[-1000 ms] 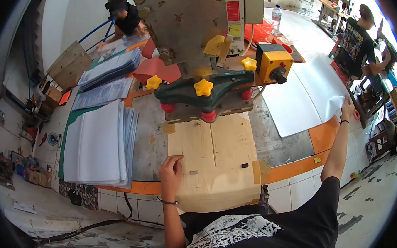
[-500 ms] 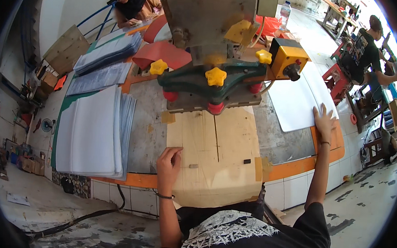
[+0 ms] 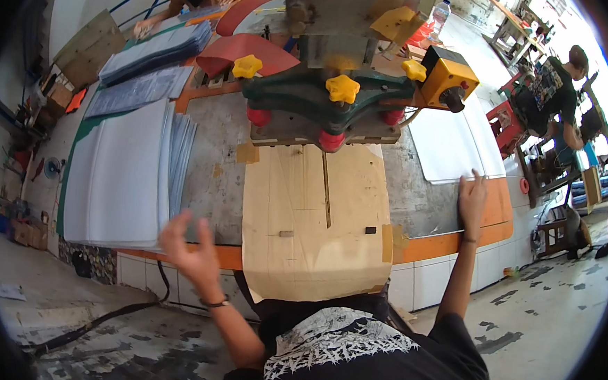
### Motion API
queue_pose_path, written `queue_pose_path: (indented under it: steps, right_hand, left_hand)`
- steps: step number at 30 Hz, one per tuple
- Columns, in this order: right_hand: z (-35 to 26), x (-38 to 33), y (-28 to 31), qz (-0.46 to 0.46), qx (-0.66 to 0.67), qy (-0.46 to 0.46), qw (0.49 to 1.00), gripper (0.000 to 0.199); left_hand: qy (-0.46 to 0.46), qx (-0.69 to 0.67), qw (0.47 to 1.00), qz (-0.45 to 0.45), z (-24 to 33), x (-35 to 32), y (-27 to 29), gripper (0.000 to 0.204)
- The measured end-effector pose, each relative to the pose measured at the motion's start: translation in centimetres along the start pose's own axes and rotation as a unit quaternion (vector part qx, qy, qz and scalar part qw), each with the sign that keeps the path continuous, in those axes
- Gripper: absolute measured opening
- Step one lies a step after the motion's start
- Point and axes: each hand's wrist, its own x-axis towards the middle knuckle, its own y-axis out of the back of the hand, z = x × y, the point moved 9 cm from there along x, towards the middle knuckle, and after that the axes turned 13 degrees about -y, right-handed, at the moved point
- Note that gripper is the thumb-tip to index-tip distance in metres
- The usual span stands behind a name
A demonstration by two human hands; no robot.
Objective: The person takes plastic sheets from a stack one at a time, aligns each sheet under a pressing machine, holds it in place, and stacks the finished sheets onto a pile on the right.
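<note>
My left hand (image 3: 194,254) is open, its fingers apart and slightly blurred, by the near right corner of a tall stack of white sheets (image 3: 125,179). Whether a fingertip touches the stack, I cannot tell. On the other side my right hand (image 3: 471,204) rests with fingers loosely stretched at the near edge of a smaller pile of white sheets (image 3: 453,147), holding nothing. Between the hands lies a tan board (image 3: 289,210) with a dark slot and two small blocks. Over its far end stands a press head (image 3: 331,94) with a green frame and yellow star knobs.
A yellow control box (image 3: 444,77) with a black knob sits right of the press head. More stacked sheets (image 3: 161,50) lie at the far left, near another person's hand (image 3: 144,28). A second person (image 3: 557,90) sits at the far right. An orange edge (image 3: 425,250) borders the metal table.
My left hand has moved left from the tan board to the tall stack, its fingers spreading. My right hand has drawn back from the top of the right pile to its near edge.
</note>
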Motion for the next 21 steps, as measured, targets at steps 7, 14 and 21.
queue_pose_path:
  steps: [7, 14, 21]
  right_hand:
    - [-0.2, -2.6, 1.4, -0.034, 0.049, 0.013, 0.998, 0.046]
    - [-1.3, -2.8, 1.7, -0.031, 0.031, 0.008, 0.999, 0.042]
    - [-1.8, -3.2, 2.5, -0.016, 0.022, -0.002, 1.0, 0.04]
  left_hand:
    - [0.009, 0.09, 0.995, 0.036, -4.5, 4.2, 5.7, 0.031]
    - [0.068, 0.212, 0.948, -0.227, -10.6, 1.0, 1.5, 0.069]
    - [0.093, 0.245, 0.93, -0.258, -12.1, -1.4, -0.5, 0.083]
